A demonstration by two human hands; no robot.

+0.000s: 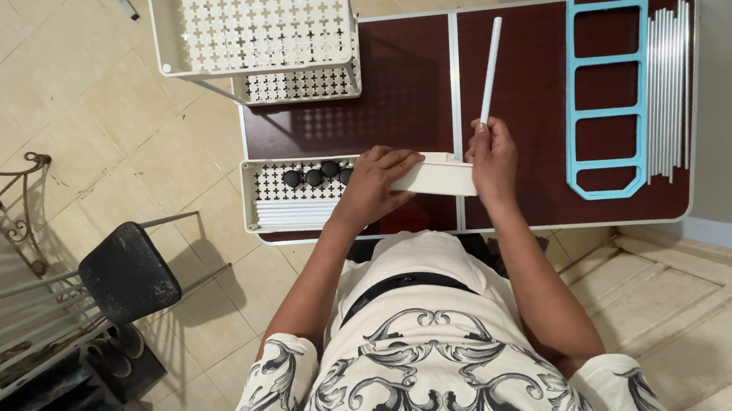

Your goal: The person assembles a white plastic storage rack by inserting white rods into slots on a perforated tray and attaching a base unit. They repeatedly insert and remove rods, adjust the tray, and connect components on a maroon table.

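Seen from above at a dark red table [407,89]. Right hand [493,158] clenched round the lower end of a white tube [491,65], with the grip low on it, near the tray's right end. Tube's long axis running straight away from the body, across the table toward its far edge, free end pointing up in the view and clear of everything else. Left hand [374,185] laid over the near long wall of a cream tray [435,178], fingers curled over its rim, pressing or steadying it; hard to tell whether truly gripping or only resting. Tray's long axis lying crosswise, left to right, at a right angle to the tube. Tube's held end just beside the tray's right corner, possibly touching it; contact hidden by the fingers. Right hand nearer to that corner, left hand nearer to the tray's middle.

In the tray's left part, several black caps [315,175] in a cluster on the perforated floor, with more white tubes [293,214] lying lengthwise along the near wall. Farther left and beyond, two more perforated cream trays [258,25] stacked and overhanging the table's edge. To the right, well apart from both hands, a light blue ladder-shaped frame [607,97] flat on the table, and just beside it a bundle of thin white rods [671,89] parallel to the held tube. On the tiled floor at left, a black stool [129,271].
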